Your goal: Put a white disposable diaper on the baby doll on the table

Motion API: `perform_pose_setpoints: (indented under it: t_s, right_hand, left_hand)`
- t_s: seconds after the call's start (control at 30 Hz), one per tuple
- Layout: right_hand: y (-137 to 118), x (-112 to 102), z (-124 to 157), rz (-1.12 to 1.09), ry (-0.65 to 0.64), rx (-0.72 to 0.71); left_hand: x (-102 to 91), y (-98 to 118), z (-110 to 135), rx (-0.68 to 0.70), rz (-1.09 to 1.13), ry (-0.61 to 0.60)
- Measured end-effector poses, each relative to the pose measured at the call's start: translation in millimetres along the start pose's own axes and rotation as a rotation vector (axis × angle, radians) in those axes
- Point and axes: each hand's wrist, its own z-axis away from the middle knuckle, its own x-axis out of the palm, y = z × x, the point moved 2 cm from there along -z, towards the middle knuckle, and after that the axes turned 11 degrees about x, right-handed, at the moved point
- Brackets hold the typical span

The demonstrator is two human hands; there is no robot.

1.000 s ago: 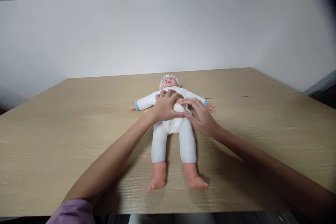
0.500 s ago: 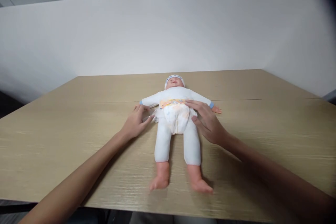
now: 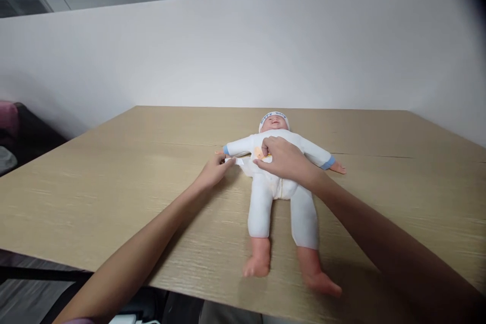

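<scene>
- The doll (image 3: 281,190) lies face-up on its back, soft white bodysuit with blue cuffs, smooth plastic feet bare, arms spread wide.
- A white diaper (image 3: 248,163) with a yellow-orange print wraps the doll's waist — padded and slightly crumpled.
- The right hand (image 3: 283,159) rests on the doll's belly, fingers bent, pressing the diaper front; whether it grips the fabric cannot be told.
- The left hand (image 3: 214,168), just beside the doll's hip, pinches the diaper's side tab between thumb and fingertips.
- A banded cap (image 3: 274,115) rings the doll's round head.
- Under the doll — a pale wood-grain table (image 3: 114,187), flat and matte.
- Behind the doll's head stands a plain white partition (image 3: 228,50).
</scene>
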Motion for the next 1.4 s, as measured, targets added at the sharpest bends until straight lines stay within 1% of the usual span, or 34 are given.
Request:
perform_pose_setpoints:
  t_s: [0.07, 0.17, 0.23, 0.3, 0.4, 0.5, 0.57, 0.7, 0.8, 0.9, 0.97, 1.03, 1.07, 1.1, 1.17, 1.23, 1.27, 1.3, 1.33, 1.4]
  right_hand:
    - [2.3, 2.1, 0.3, -0.014, 0.009, 0.005]
    - [4.2, 0.4, 1.2, -0.062, 0.003, -0.004]
    - [5.4, -1.6, 1.2, -0.104, -0.013, -0.029]
    - [8.0, -3.5, 0.5, -0.133, -0.013, -0.044]
    - [14.1, -5.8, -0.9, -0.162, -0.009, -0.047]
    - [19.3, -8.0, -1.7, -0.204, -0.027, -0.036]
    - [20.9, -8.7, -1.9, -0.222, -0.028, -0.014]
    - [22.3, -5.7, -4.0, -0.263, -0.008, 0.040]
    - [24.4, -4.1, -8.2, -0.336, 0.045, 0.073]
    - [23.0, -9.6, -7.3, -0.383, 0.107, 0.069]
    - [17.3, -18.3, 3.7, -0.415, 0.148, 0.049]
    - [8.4, -27.8, 26.4, -0.466, 0.149, 0.006]
    - [3.9, -31.5, 41.8, -0.492, 0.128, -0.022]
    - [0.0, -33.8, 59.0, -0.509, 0.083, -0.054]
    - [-3.0, -33.4, 95.1, -0.490, -0.023, -0.107]
    - [2.4, -27.0, 126.3, -0.378, -0.113, -0.141]
    - [8.0, -22.9, 137.7, -0.304, -0.127, -0.149]
    - [14.8, -18.9, 145.7, -0.232, -0.119, -0.151]
    - [22.0, -15.5, 150.1, -0.172, -0.093, -0.144]
    - [34.5, -11.0, 150.2, -0.105, -0.026, -0.098]
  left_hand:
    - [3.5, 11.8, -8.0, 0.017, 0.113, 0.010]
    - [18.2, 32.8, -23.4, 0.058, 0.111, -0.016]
    - [32.1, 43.8, -32.8, 0.096, 0.119, -0.073]
    - [45.2, 49.4, -39.4, 0.145, 0.157, -0.135]
    - [56.0, 46.3, -43.1, 0.201, 0.230, -0.143]
    - [57.3, 34.8, -40.9, 0.222, 0.307, -0.086]
    - [57.0, 27.0, -37.9, 0.234, 0.369, -0.071]
    - [59.1, 17.5, -33.2, 0.262, 0.373, -0.116]
    - [59.8, 17.0, -33.0, 0.257, 0.346, -0.102]
    - [56.1, 25.7, -30.5, 0.222, 0.289, -0.061]
    - [49.6, 39.0, -22.7, 0.234, 0.220, -0.003]
    - [41.7, 57.6, -7.7, 0.308, 0.130, 0.026]
    - [38.3, 67.4, 2.1, 0.356, 0.082, 0.008]
    - [35.7, 76.6, 12.9, 0.403, 0.032, -0.038]
    - [34.4, 89.8, 35.0, 0.487, -0.066, -0.198]
    - [37.7, 93.1, 53.6, 0.526, -0.136, -0.383]
    - [40.4, 91.3, 60.2, 0.525, -0.152, -0.443]
    - [43.5, 87.8, 64.6, 0.506, -0.157, -0.471]
    - [46.8, 83.3, 66.8, 0.470, -0.154, -0.470]
    - [53.4, 74.9, 65.6, 0.386, -0.151, -0.408]
